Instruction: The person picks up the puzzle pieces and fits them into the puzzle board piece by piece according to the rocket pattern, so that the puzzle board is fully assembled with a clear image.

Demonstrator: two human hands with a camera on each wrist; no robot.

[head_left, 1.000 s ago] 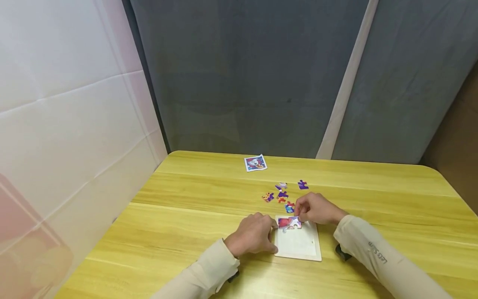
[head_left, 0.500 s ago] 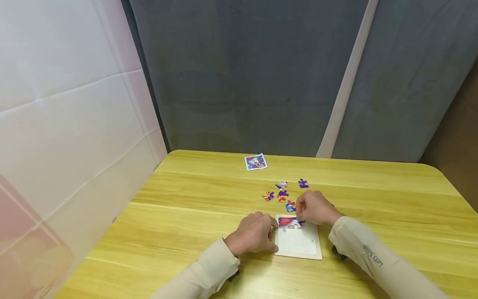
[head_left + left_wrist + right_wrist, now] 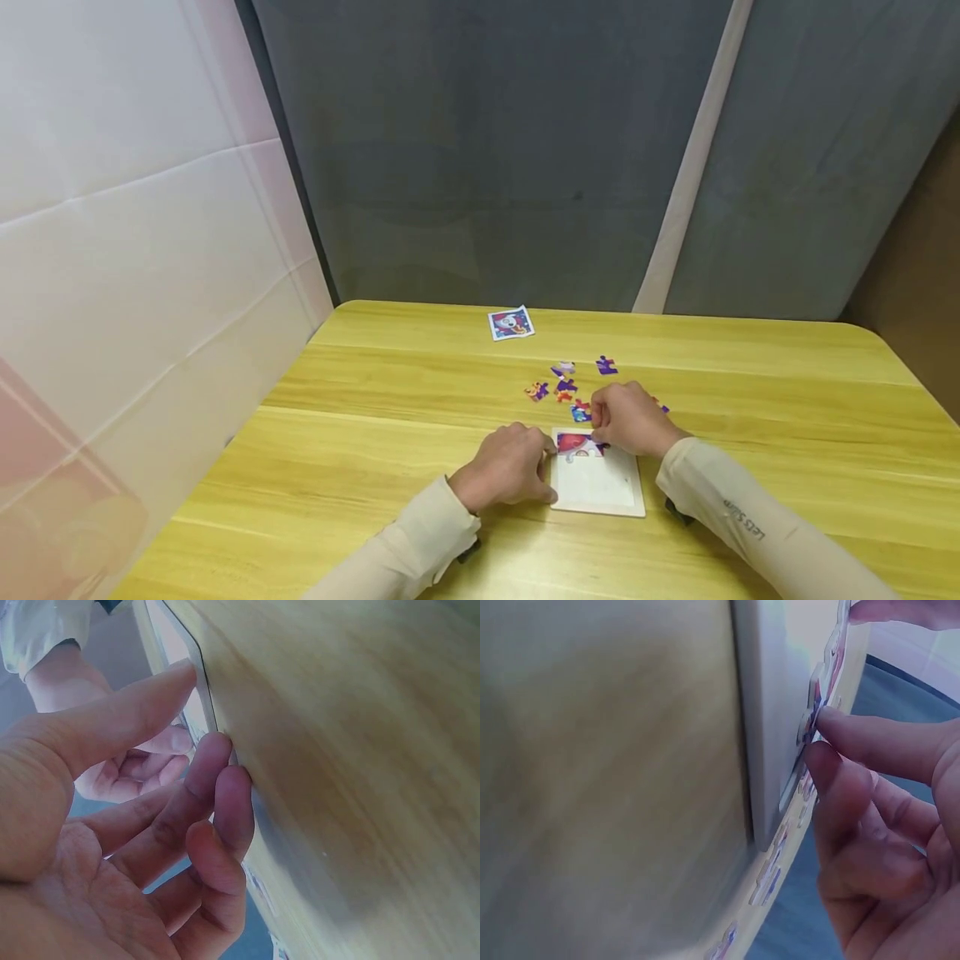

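A white puzzle board (image 3: pixel 600 487) lies on the yellow wooden table (image 3: pixel 375 417). Red and purple pieces (image 3: pixel 576 444) fill its far edge. My left hand (image 3: pixel 543 475) rests at the board's left side, with its thumb and fingers (image 3: pixel 214 761) touching the board's edge (image 3: pixel 196 690). My right hand (image 3: pixel 600 437) is at the board's far right corner. Its fingertips (image 3: pixel 829 724) pinch a puzzle piece (image 3: pixel 810 727) that stands against the pieces laid in the board.
Several loose puzzle pieces (image 3: pixel 566 387) lie just beyond the board. A small picture card (image 3: pixel 512 323) sits near the table's far edge. Grey curtains hang behind and a white sheet stands at the left.
My right hand has shifted slightly left along the board's far edge with the piece. The left hand has stayed at the board's left side.
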